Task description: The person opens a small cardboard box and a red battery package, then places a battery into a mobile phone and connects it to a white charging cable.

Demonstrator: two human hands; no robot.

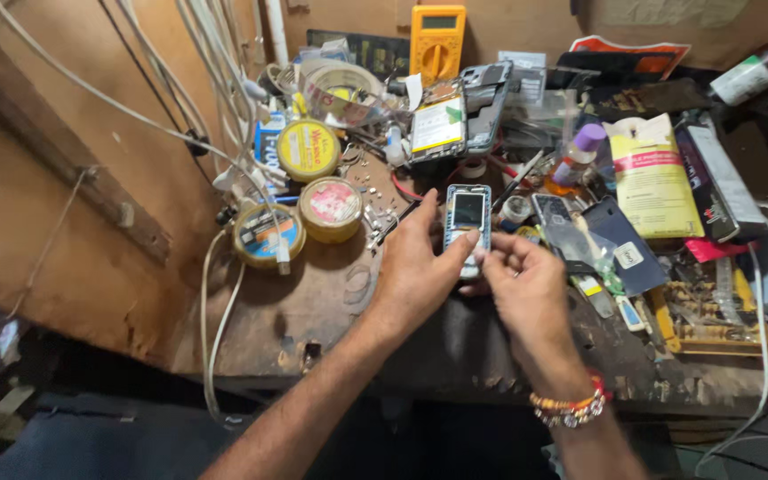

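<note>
Both hands meet over the middle of a cluttered wooden workbench (313, 311). Left hand (415, 271): grasping the small phone body (468, 222) along its left edge, thumb stretched to its lower end, fingers spread on the bench beside it. Right hand (531, 289): fingertips pinched together at the lower right corner of the same phone body; whether anything sits between them cannot be made out; a beaded bracelet (571, 407) circles the wrist. Phone body: light blue frame, dark screen, stripped of its cover, lying upright in view near the bench centre, touching both hands. Left of it: three round yellow tins (309, 149), (331, 209), (268, 234), grouped close, with white cables (224, 98) hanging across them. Behind it: an opened phone with its yellow battery exposed (438, 124), a second grey phone shell (488, 102) just beside that, and a yellow multimeter (438, 40) propped against the back wall. Right of it: a small bottle with a purple cap (580, 151), a dark blue phone back cover (624, 244), a yellow printed packet (653, 178), and a flat tray of small tools (713, 320) near the bench edge. Loose screws and small metal parts lie scattered between the tins and the phone body.
</note>
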